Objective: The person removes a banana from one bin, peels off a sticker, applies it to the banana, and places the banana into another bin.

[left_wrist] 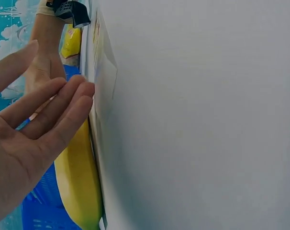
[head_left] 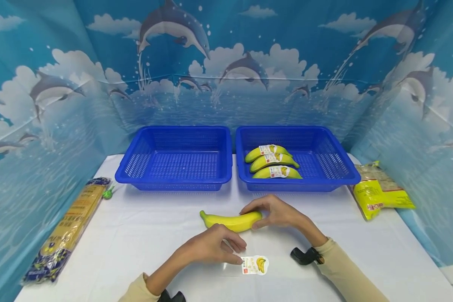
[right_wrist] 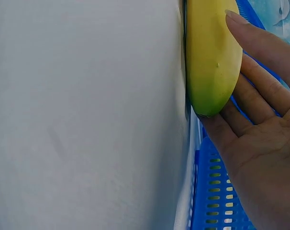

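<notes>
A yellow banana with a greenish stem lies on the white table in front of the baskets, stem to the left. My right hand holds its right end, thumb on the near side and fingers along the far side. Close up, the right wrist view shows the banana's green tip against the fingers. My left hand is just in front of the banana, its fingers relaxed and holding nothing. At its thumb tip lies a white label with a banana picture.
Behind stand two blue baskets: the left one holds nothing, the right one has three labelled bananas. A pasta packet and a small green item lie left, a yellow bag right. A dolphin-print curtain surrounds the table.
</notes>
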`<state>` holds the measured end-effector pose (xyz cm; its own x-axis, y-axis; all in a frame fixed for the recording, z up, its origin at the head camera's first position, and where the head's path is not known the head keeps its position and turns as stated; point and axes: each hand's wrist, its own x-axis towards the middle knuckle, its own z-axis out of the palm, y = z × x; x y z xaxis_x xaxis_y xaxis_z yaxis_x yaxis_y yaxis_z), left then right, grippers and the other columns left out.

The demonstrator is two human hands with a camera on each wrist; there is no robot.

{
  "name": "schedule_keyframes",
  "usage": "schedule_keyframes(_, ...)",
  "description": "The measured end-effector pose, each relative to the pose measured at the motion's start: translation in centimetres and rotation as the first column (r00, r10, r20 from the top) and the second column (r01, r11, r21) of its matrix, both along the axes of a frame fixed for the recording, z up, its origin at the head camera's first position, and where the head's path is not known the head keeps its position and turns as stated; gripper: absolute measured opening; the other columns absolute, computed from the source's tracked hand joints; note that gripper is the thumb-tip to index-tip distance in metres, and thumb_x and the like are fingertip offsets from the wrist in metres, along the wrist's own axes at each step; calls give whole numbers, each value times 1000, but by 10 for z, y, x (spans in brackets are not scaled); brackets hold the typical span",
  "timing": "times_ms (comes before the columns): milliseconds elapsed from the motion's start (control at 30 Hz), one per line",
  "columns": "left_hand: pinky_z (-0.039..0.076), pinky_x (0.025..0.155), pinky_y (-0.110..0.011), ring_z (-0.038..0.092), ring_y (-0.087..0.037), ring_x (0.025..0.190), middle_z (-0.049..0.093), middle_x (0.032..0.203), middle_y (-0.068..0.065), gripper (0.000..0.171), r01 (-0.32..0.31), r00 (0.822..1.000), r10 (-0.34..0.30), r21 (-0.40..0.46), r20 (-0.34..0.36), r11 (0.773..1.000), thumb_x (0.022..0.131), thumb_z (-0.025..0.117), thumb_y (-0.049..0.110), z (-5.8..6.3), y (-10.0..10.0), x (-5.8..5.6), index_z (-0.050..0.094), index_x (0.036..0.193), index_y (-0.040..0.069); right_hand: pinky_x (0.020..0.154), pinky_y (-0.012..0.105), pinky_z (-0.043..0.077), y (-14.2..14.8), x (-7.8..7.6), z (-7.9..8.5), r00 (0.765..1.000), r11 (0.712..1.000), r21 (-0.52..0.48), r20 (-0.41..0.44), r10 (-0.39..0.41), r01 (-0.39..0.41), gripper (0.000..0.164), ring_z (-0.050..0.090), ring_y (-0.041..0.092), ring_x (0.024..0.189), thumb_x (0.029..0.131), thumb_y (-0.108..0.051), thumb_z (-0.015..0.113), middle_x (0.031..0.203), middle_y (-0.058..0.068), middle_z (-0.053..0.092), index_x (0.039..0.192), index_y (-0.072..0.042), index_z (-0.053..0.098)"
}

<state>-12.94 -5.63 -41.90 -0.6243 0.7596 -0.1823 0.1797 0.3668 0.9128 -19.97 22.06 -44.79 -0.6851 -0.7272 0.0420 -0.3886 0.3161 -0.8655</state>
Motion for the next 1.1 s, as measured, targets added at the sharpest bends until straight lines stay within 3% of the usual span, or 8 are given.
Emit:
schedule_keyframes(300,62,87,-20,74,-12,94,80,106,-8,32,-44,998,43,-21,-51,999,86,89,-3,-6,2,3,79,116,-2,112,47,55,1,-1,-3,1000,1000,-8,-26,15,-15,46,72,28,120,87,-7,90,127,7,78,130,-2,76)
schedule_keyframes(600,59,84,-19,65,-2,87,74,97,5,38,-26,979,7,-92,-202,995,77,95,-3,-11,5,9,78,111,4,114,41,54,0,0,0,1000,1000,13,11,0,0,48,71,20,121,85,-6,91,127,1,78,131,-5,76)
schedule_keyframes(767,57,80,-19,62,-1,85,70,94,12,40,-22,963,-8,-109,-270,994,75,95,-1,-21,5,7,77,110,7,113,40,54,0,0,0,1000,1000,8,7,3,-3,48,71,22,120,86,-7,91,128,2,78,131,-5,76)
schedule_keyframes(833,57,78,-19,62,-1,85,69,94,13,43,-10,941,-29,-113,-338,993,74,96,-1,-40,4,2,76,111,8,112,39,55,0,-1,0,1000,1000,6,6,5,-5,47,71,22,120,87,-7,90,128,3,78,131,-4,76)
schedule_keyframes(867,57,78,-18,62,-1,85,68,93,12,44,-16,946,-21,-112,-323,994,73,96,-2,-41,5,2,76,111,8,111,38,55,1,-1,-1,1000,1000,6,6,4,-4,47,71,22,120,87,-8,91,128,3,78,131,-5,76)
schedule_keyframes(1000,56,76,-16,60,0,84,65,91,14,48,-18,927,-24,-110,-374,994,71,96,-4,-61,5,-1,75,113,8,111,37,55,1,-1,-1,1000,1000,12,10,-4,4,48,71,21,119,86,-7,91,127,2,78,131,-5,76)
schedule_keyframes(1067,57,76,-16,60,0,83,64,89,13,47,-40,943,-4,-123,-332,992,71,95,-6,-43,7,5,75,112,7,112,38,55,1,-1,-1,1000,1000,14,10,-9,9,48,71,20,119,85,-7,91,127,1,78,131,-6,76)
schedule_keyframes(1100,56,75,-16,59,0,82,64,88,12,47,-47,943,0,-134,-334,990,71,94,-7,-40,7,7,76,111,8,112,38,55,1,0,-1,1000,1000,12,9,-9,9,48,71,20,119,85,-7,91,127,2,78,131,-5,76)
